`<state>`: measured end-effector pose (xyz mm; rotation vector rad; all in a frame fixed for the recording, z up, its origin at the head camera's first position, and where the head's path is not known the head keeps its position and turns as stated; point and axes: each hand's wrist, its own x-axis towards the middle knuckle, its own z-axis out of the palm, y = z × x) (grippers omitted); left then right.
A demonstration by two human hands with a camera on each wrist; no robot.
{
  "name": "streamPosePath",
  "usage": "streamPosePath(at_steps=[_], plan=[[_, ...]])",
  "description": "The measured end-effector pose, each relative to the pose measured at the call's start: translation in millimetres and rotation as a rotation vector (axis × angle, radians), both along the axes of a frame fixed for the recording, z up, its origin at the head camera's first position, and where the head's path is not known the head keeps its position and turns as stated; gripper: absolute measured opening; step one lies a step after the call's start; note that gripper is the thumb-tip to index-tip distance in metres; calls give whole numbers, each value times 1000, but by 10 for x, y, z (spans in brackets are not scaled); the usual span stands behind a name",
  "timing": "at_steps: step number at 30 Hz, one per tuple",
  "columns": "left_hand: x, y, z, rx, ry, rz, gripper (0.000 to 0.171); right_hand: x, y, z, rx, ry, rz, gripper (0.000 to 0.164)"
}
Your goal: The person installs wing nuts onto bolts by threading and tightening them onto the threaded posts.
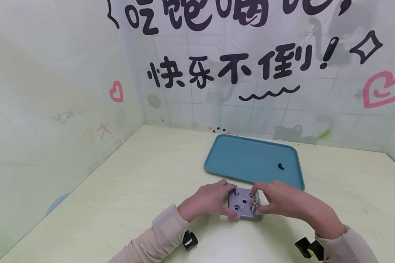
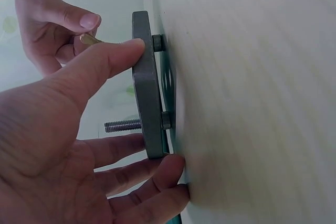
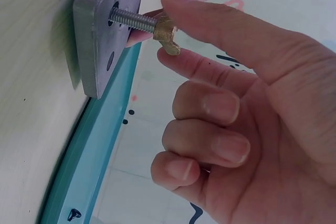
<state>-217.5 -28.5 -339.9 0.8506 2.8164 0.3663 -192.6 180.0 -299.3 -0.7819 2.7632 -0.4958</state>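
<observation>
Left hand (image 1: 212, 199) gripping grey metal plate (image 1: 245, 209) by edges, on tabletop (image 1: 151, 182) just before blue tray (image 1: 247, 155). Right hand (image 1: 281, 199) pinching brass wing nut (image 3: 165, 30) at upright bolt's (image 3: 136, 20) end. Small black piece (image 1: 281, 166) in tray.

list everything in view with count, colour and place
Flat tabletop: one, cream, foreground
Shallow rectangular tray: one, blue, on tabletop
Small piece: one, black, on tray
Holed metal plate: one, grey, in front of tray
Threaded bolts: two, silver, through plate
Brass wing nut: one, gold, on one bolt
Printed walls: three, whitish, around tabletop
Boxy wrist devices: two, black, foreground
Left hand: one, beige-sleeved, gripping plate
Right hand: one, beige-sleeved, touching wing nut
</observation>
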Motion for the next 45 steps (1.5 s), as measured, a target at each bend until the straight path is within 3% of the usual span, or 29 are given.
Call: streamPosePath(at_steps=[9, 13, 22, 29, 34, 37, 45], plan=[[10, 8, 7, 1, 0, 2, 81, 0, -35, -26, 52, 12, -78, 27], [13, 10, 12, -4, 2, 6, 80, -9, -45, -44, 49, 55, -59, 22], [5, 9, -1, -13, 5, 7, 81, -24, -40, -58, 1, 94, 8, 31], [0, 16, 3, -21, 14, -2, 81, -18, 15, -11, -26, 50, 25, 5], [-4, 17, 8, -26, 16, -1, 82, -5, 54, 23, -61, -12, 99, 32], [-5, 16, 8, -29, 16, 0, 82, -4, 57, 29, -49, -47, 105, 41], [-7, 15, -5, -28, 18, -3, 82, -10, 45, 21, 2, -4, 96, 36]])
